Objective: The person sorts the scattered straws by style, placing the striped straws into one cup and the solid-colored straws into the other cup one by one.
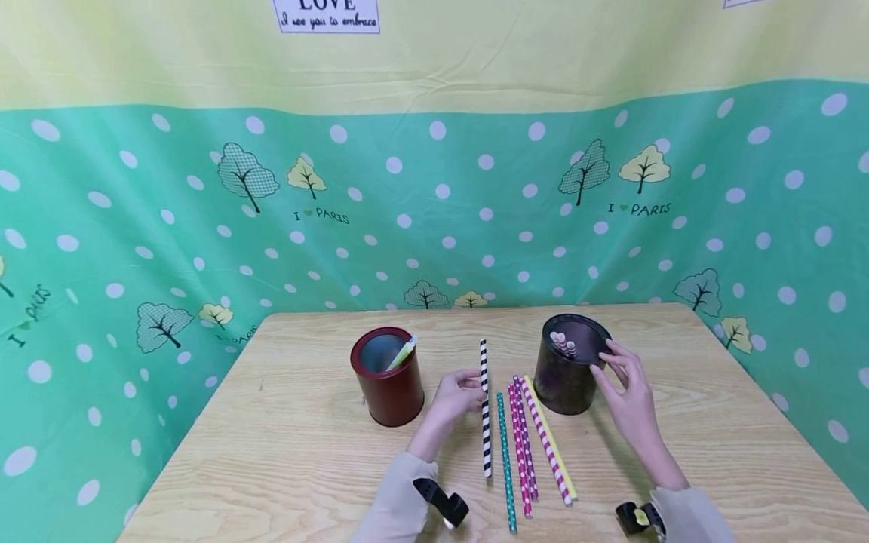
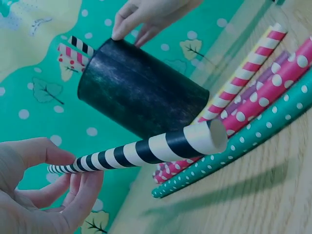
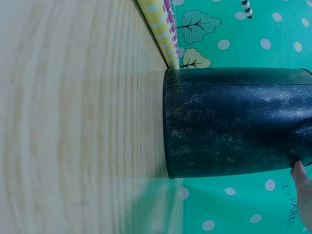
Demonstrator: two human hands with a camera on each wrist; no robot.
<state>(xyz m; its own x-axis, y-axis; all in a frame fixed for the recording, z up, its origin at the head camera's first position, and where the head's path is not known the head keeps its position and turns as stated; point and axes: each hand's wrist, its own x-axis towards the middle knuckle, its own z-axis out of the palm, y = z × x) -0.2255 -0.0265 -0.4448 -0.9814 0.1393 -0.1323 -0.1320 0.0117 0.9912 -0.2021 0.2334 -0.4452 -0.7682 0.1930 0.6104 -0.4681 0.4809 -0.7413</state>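
Observation:
My left hand (image 1: 456, 397) pinches a black-and-white striped paper straw (image 1: 486, 437) between thumb and fingers. In the left wrist view the straw (image 2: 139, 152) is raised off the table, one end toward the camera. With thumb and fingertips, my right hand (image 1: 630, 392) holds the near right rim of a black can (image 1: 569, 381). This can stands upright, and several straws (image 1: 562, 343) poke out of its mouth. Between the hands lie a teal dotted straw (image 1: 506, 460), a pink dotted straw (image 1: 520, 452), a purple one (image 1: 526, 441), a pink-and-white striped one (image 1: 551, 452) and a yellow one (image 1: 569, 483).
A dark red can (image 1: 394, 396) stands to the left of my left hand, with a pale green and white item (image 1: 403, 353) leaning inside it. Everything rests on a wooden table (image 1: 271, 452). Behind it hangs a green dotted cloth (image 1: 380, 249).

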